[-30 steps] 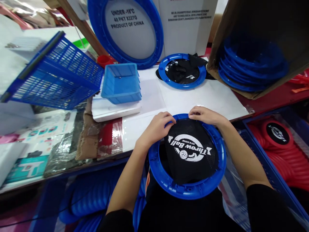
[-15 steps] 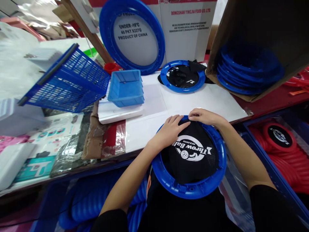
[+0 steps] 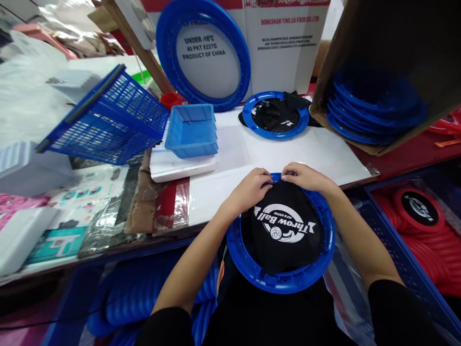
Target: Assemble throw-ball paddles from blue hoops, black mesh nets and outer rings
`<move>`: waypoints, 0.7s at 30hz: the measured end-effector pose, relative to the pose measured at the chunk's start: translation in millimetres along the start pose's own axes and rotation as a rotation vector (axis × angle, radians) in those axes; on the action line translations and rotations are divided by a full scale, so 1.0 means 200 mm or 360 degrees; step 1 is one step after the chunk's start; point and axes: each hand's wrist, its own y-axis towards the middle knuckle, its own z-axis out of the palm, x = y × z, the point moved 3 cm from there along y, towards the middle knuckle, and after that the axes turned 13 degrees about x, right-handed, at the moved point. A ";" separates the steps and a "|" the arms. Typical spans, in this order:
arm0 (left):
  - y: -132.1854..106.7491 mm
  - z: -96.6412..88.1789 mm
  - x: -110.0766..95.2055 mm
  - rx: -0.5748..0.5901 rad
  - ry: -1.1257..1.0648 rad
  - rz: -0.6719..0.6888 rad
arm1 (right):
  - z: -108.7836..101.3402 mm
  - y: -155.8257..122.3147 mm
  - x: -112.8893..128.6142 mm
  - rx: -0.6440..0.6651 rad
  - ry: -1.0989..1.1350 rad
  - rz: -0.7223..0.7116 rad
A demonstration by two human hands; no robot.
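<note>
A blue plastic ring (image 3: pixel 284 283) rests against my body at the table's front edge. Across it lies a black mesh fabric disc (image 3: pixel 288 250) printed "Throw Ball", with a gap between cloth and ring at the left. My left hand (image 3: pixel 255 187) has its fingers curled over the cloth's edge at the far side of the ring. Close beside it, my right hand (image 3: pixel 302 176) pinches the cloth against the ring's far rim. Both sets of fingertips are partly hidden. Farther back on the white tabletop, a second blue ring (image 3: pixel 248 115) lies with black cloth pieces (image 3: pixel 275 115).
A large blue ring (image 3: pixel 163 53) leans on a printed carton (image 3: pixel 288 67). Left stand a light-blue bin (image 3: pixel 192 144) and a tilted blue basket (image 3: pixel 111 115). At right, a cardboard box (image 3: pixel 320 103) holds stacked blue rings (image 3: pixel 374 110); a crate below holds red discs (image 3: pixel 425 245).
My left hand's fingers have curled in from lying spread on the cloth. The cloth's left edge has shifted right, baring a gap inside the ring. The right hand stays nearly in place.
</note>
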 end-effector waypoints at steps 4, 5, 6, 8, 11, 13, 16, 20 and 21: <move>-0.01 -0.03 0.00 -0.0168 -0.0115 -0.0014 | 0.05 0.01 0.08 -0.0031 -0.0046 -0.0229; -0.02 -0.03 0.01 -0.0208 -0.0139 -0.0026 | 0.06 0.02 0.09 -0.0022 -0.0056 -0.0261; -0.03 -0.04 0.02 -0.0235 -0.0162 -0.0038 | 0.07 0.02 0.09 -0.0034 -0.0050 -0.0279; -0.04 -0.05 0.03 -0.0250 -0.0208 -0.0059 | 0.07 0.02 0.09 -0.0088 0.0006 -0.0310; -0.04 -0.06 0.05 -0.0179 -0.0287 -0.0085 | 0.08 0.01 0.08 -0.0141 0.0078 -0.0344; -0.03 -0.08 0.06 -0.0096 -0.0344 -0.0117 | 0.08 0.02 0.07 -0.0145 0.0086 -0.0332; -0.01 -0.11 0.09 0.0056 -0.0423 -0.0191 | 0.09 0.03 0.06 -0.0125 0.0094 -0.0277; 0.00 -0.12 0.10 0.0174 -0.0389 -0.0293 | 0.09 0.05 0.05 -0.0072 0.0128 -0.0186; 0.01 -0.12 0.10 0.0178 -0.0359 -0.0296 | 0.08 0.06 0.04 -0.0067 0.0140 -0.0170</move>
